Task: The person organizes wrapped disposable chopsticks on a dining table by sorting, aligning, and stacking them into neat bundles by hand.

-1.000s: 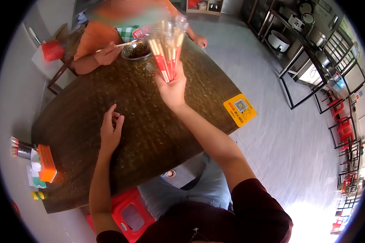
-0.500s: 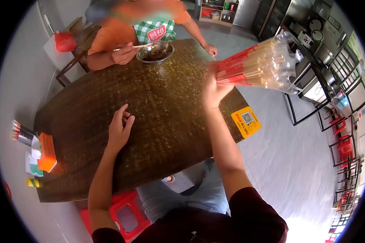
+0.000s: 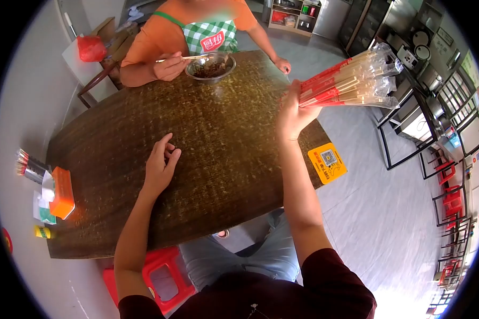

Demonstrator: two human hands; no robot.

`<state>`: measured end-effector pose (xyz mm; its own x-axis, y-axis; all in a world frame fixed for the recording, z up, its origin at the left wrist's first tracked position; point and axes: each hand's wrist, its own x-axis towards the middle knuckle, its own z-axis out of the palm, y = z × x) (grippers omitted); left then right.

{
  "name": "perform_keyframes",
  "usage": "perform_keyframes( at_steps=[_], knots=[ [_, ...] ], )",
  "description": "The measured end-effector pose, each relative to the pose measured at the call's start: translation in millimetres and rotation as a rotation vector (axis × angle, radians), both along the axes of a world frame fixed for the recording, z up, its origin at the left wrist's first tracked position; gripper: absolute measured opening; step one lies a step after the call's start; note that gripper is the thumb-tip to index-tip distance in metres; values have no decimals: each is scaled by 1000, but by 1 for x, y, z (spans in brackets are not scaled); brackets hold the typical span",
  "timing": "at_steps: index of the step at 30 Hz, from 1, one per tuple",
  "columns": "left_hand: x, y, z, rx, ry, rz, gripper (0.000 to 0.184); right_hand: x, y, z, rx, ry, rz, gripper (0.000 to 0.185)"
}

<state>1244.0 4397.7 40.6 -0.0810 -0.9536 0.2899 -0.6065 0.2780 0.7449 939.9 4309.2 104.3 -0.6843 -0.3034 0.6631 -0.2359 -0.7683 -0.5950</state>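
My right hand [image 3: 295, 116] grips the red-wrapped end of a bundle of chopsticks [image 3: 351, 80] in clear plastic sleeves. The bundle is raised over the table's right edge and its tips point right. My left hand [image 3: 162, 165] rests on the brown wooden table [image 3: 213, 175] with its fingers loosely curled and slightly apart, holding nothing. A yellow card with a square code [image 3: 327, 163] lies at the table's right corner, below my right hand.
Across the table, a person in an orange top and checked apron [image 3: 197, 32] holds chopsticks over a metal bowl [image 3: 210, 68]. At the left stand an orange tissue box [image 3: 63, 193], a chopstick holder [image 3: 34, 170] and a yellow-capped item [image 3: 42, 232]. A red stool [image 3: 167, 266] is below.
My right hand has swung right with the chopsticks, which have tipped from upright to pointing right. The view has shifted. My left hand still rests on the table.
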Motion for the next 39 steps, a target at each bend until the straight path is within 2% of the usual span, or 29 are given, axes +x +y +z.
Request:
perform_keyframes(
  at_steps=[2, 5, 8, 11, 13, 17, 20, 23, 25, 27, 29, 31, 32, 33, 35, 39],
  knots=[
    [-1, 1, 1, 4, 3, 4, 49, 0, -2, 0, -22, -27, -3, 15],
    [0, 1, 0, -25, 4, -11, 49, -1, -2, 2, 19, -142, 167, 19],
    [-1, 1, 2, 9, -20, 14, 50, 5, 10, 10, 176, -364, 372, 24],
    [-1, 1, 4, 44, -11, 19, 51, 5, 7, 6, 168, -301, 377, 26],
    [-1, 0, 3, 39, -12, 23, 52, 15, -6, -3, 49, -159, 352, 28],
    [0, 0, 1, 21, -12, 9, 53, 59, 12, -25, 334, -116, 650, 39],
    [0, 2, 4, 0, 10, 16, 55, 92, 29, -41, 357, 71, 811, 47],
    [3, 1, 7, -91, 143, -7, 61, 115, 42, -59, 332, 236, 910, 42],
    [7, 4, 14, -208, 276, -101, 68, 122, 54, -60, 324, 367, 1004, 54],
    [10, 7, 18, -293, 340, -146, 84, 130, 63, -68, 331, 417, 1113, 62],
    [26, 1, 6, -492, 149, -153, 93, 136, 70, -74, 338, 430, 1251, 53],
    [24, 0, 6, -383, 343, -261, 108, 137, 76, -65, 298, 538, 1214, 33],
    [21, 2, 5, -389, 450, -281, 111, 141, 73, -73, 260, 547, 1242, 31],
    [6, 10, 26, -393, 559, -300, 114, 140, 73, -70, 336, 583, 1276, 31],
    [-4, 16, 43, -463, 565, -199, 114, 137, 72, -62, 492, 652, 1342, 31],
    [-3, 17, 59, -663, 589, -34, 111, 139, 71, -65, 508, 740, 1301, 33]
  ],
)
